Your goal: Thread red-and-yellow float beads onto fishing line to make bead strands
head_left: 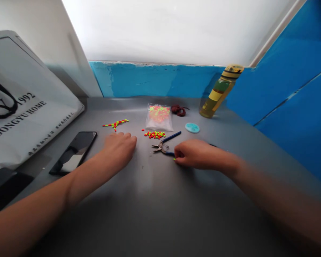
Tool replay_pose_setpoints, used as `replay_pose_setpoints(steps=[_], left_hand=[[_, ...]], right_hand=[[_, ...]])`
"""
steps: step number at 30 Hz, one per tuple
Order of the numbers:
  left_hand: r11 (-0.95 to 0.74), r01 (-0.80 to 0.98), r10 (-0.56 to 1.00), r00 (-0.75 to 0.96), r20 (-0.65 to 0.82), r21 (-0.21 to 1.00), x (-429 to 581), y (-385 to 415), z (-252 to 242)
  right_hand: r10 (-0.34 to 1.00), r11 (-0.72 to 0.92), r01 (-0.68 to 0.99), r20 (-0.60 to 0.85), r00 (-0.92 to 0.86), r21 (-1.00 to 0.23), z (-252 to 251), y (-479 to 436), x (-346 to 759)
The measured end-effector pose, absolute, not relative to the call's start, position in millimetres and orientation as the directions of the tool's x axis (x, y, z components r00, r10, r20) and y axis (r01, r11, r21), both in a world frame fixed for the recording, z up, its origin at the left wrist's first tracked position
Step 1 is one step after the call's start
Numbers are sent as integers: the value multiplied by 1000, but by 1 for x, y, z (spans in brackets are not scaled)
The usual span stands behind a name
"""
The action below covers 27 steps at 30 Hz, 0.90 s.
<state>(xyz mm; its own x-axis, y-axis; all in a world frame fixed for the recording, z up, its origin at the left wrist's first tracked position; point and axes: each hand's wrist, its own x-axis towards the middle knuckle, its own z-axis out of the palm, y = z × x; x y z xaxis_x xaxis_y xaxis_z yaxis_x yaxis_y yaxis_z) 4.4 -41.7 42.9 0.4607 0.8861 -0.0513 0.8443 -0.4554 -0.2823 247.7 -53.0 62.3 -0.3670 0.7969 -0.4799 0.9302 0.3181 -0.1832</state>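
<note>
A white fabric tote bag [24, 107] printed "DONGYU HOME" leans against the wall at far left of my feed, above a black smartphone [73, 152] lying face-up on a grey tabletop [160, 200]. A dark flat object [5, 185] sits in the corner beside it.

Moving right, I see a short string of neon red and yellow-green beads [115, 123] lying on the table just beyond the person's left hand [119, 151]. That hand rests palm-down, its fingers released, slightly curled and holding nothing. Just past its fingertips lies a loose cluster of matching oval beads [155, 135]. Behind the cluster is a clear plastic bag of beads [159, 117], with a coil of dark red cord [178, 110] beside it.

Blue-handled steel pliers [162, 146] lie open between the hands, one handle running under the right hand [195, 154]. The curled fingers of that hand are closed in a pinch, and a tiny yellow-green bead [174, 159] shows at the fingertips [178, 154].

Further right lie a round pale-blue disc [192, 127] and an olive and yellow plastic water bottle [216, 94], tilted against the bright blue wall [289, 78].
</note>
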Motion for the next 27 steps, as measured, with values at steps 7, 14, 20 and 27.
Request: replay_pose_setpoints(steps=[7,14,20,27], left_hand=[[-826,561,452,717,530,-54,33,-57,1],[-970,218,243,799,550,112,38,-60,-14],[-961,227,278,788,549,161,38,-58,-17],[-970,204,243,799,550,131,40,-55,-25]], right_hand=[[452,-25,685,-620,-642,-728,41,-36,262],[375,-138,608,-609,-699,-782,24,-30,265],[403,-159,596,-603,-689,-787,26,-28,267],[418,-165,580,-589,-691,-798,24,-29,266]])
